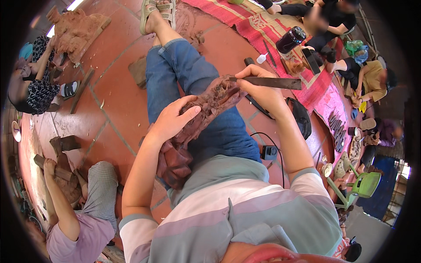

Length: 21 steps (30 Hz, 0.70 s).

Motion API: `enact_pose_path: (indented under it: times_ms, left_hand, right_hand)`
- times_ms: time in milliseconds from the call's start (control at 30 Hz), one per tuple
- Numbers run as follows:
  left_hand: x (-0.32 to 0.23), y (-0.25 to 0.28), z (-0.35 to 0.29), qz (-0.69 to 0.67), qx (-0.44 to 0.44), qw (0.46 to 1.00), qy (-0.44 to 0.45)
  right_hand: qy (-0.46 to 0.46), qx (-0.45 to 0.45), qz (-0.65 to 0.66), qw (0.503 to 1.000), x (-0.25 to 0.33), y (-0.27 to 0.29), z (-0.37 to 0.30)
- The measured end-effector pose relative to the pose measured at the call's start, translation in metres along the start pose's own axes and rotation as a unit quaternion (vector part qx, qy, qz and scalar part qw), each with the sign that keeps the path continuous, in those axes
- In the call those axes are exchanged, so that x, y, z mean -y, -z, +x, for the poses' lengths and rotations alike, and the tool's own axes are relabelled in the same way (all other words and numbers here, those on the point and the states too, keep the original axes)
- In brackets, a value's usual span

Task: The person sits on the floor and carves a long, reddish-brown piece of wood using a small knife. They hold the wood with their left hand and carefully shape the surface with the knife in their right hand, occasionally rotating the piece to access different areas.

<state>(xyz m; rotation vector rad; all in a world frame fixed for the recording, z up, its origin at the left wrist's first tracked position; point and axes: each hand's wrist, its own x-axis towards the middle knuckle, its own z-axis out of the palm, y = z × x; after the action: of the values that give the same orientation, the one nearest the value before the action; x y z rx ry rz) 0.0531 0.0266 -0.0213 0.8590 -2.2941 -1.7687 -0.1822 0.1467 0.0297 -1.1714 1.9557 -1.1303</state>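
We have the reddish-brown carving lying slantwise across our lap, over the blue jeans, its bulkier end near our belly. Our left hand is bent over it and holds it, thumb laid along the worked surface. Our right hand is closed round a flat dark bar, its tip at the carving's far end, though we cannot tell whether they touch. Around us spreads the red tiled floor; to our right, a patterned red mat carries a black jar
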Motion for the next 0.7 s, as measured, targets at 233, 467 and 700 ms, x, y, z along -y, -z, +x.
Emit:
enact_pose_path:
  times_ms: [233,467,700]
  left_hand:
    - [-0.002,0.001,0.000,0.007,-0.003,1.000,-0.007]
    - [-0.002,0.000,0.000,0.008,-0.012,1.000,-0.005]
    - [0.001,0.001,0.000,0.002,-0.002,1.000,0.000]
  right_hand:
    - [0.176,0.044,-0.135,0.974,0.004,-0.014,0.008]
    - [0.176,0.077,-0.213,0.958,0.010,-0.003,0.035]
    - [0.129,0.127,-0.196,0.964,0.020,-0.003,0.030]
